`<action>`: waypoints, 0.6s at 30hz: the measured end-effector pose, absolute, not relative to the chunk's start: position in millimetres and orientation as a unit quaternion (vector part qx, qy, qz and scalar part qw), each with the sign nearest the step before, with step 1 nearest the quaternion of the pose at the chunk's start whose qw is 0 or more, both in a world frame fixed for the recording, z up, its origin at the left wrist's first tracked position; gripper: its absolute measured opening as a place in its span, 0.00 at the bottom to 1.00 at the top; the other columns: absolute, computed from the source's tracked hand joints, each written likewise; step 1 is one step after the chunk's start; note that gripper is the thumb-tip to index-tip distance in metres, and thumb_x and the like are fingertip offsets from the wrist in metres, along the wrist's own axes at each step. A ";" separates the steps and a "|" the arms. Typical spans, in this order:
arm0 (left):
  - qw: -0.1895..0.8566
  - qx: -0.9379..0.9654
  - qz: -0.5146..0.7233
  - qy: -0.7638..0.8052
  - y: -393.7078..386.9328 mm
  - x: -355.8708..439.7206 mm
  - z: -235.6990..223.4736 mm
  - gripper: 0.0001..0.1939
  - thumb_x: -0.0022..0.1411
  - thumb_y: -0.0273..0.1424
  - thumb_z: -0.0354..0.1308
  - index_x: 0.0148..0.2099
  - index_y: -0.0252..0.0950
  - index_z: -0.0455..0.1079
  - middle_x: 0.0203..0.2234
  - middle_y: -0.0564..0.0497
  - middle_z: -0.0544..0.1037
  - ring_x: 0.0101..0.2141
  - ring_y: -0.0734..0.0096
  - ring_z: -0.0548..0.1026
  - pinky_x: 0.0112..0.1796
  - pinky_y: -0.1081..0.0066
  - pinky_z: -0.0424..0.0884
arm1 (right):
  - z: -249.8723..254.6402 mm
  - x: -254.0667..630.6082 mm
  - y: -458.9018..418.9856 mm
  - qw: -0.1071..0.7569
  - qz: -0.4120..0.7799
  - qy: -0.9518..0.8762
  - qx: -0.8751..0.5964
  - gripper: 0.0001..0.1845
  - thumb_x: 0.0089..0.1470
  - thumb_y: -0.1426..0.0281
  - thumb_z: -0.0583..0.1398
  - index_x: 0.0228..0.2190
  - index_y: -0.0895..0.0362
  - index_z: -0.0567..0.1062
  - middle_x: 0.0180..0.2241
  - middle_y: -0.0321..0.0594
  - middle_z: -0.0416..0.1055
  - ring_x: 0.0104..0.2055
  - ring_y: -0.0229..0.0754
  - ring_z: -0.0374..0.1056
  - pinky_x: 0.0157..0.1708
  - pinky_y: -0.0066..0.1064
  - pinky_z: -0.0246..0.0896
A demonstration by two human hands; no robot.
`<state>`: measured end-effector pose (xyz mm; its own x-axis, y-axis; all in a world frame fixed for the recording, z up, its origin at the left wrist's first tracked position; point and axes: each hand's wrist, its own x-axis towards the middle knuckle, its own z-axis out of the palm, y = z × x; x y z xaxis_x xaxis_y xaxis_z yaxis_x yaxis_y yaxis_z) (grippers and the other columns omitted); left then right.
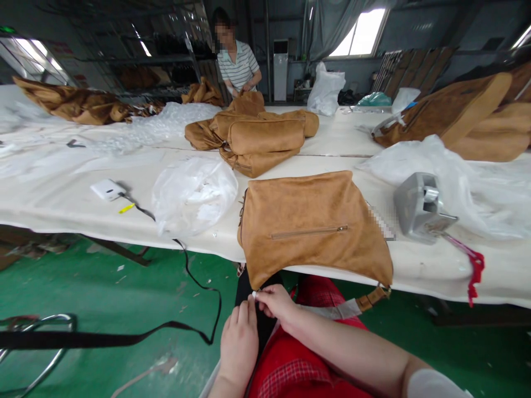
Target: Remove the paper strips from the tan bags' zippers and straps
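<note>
A tan suede bag [313, 226] with a zip pocket lies on the white table [62, 199], its lower edge hanging over the front edge. Below that edge my left hand [238, 342] is closed around a black strap [259, 326] that runs down from the bag. My right hand [276, 303] pinches a small white piece at the bag's lower left corner, fingertips pressed together. A strap end wrapped in white paper with a tan tab and buckle [365, 301] hangs at the bag's right corner.
A pile of tan bags [257, 138] lies mid-table, and further tan bags [468, 116] rest on the right. A clear plastic bag [193, 193], a grey tool [418, 207] with red ribbon and a white device [108, 189] lie nearby. Across the table stands another person [238, 63].
</note>
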<state>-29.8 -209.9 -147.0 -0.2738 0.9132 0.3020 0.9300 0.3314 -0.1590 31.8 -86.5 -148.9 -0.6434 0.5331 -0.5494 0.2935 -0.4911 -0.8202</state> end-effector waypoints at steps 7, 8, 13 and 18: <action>-0.006 -0.515 -0.231 -0.825 -208.5 -30.0 -138.6 0.19 0.59 0.23 0.49 0.53 0.33 0.68 0.44 0.41 0.76 0.43 0.58 0.74 0.45 0.57 0.71 | -150.2 38.7 -88.9 0.114 0.750 -0.524 -0.387 0.21 0.46 0.56 0.64 0.17 0.59 0.68 0.13 0.29 0.61 0.12 0.27 0.50 0.13 0.24 0.40; -0.074 -0.471 -0.303 -0.825 -206.0 -31.9 -136.9 0.17 0.61 0.28 0.49 0.51 0.34 0.69 0.43 0.41 0.77 0.43 0.58 0.75 0.46 0.57 0.71 | -150.7 39.1 -88.7 0.117 0.750 -0.526 -0.384 0.21 0.46 0.56 0.64 0.17 0.59 0.68 0.13 0.29 0.61 0.12 0.27 0.50 0.14 0.24 0.41; -0.372 -0.266 -0.440 -0.773 -193.6 -45.7 -130.7 0.26 0.59 0.51 0.44 0.35 0.35 0.70 0.21 0.48 0.76 0.24 0.61 0.76 0.28 0.65 0.74 | -148.7 41.0 -87.6 0.120 0.744 -0.544 -0.369 0.16 0.48 0.60 0.64 0.20 0.60 0.72 0.14 0.28 0.62 0.13 0.28 0.51 0.15 0.23 0.42; -0.236 -0.448 -0.278 -0.816 -187.7 -46.5 -126.3 0.12 0.61 0.42 0.50 0.35 0.42 0.70 0.31 0.50 0.79 0.36 0.61 0.78 0.38 0.66 0.74 | -145.4 48.5 -88.6 0.087 0.701 -0.559 -0.435 0.10 0.49 0.65 0.63 0.22 0.59 0.75 0.14 0.29 0.63 0.13 0.28 0.52 0.14 0.22 0.45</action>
<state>-46.5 -187.7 -126.3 -0.4880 0.8622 -0.1359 0.5995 0.4442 0.6658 48.5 -88.6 -145.4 -0.6070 0.6083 -0.5114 0.3636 -0.3596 -0.8594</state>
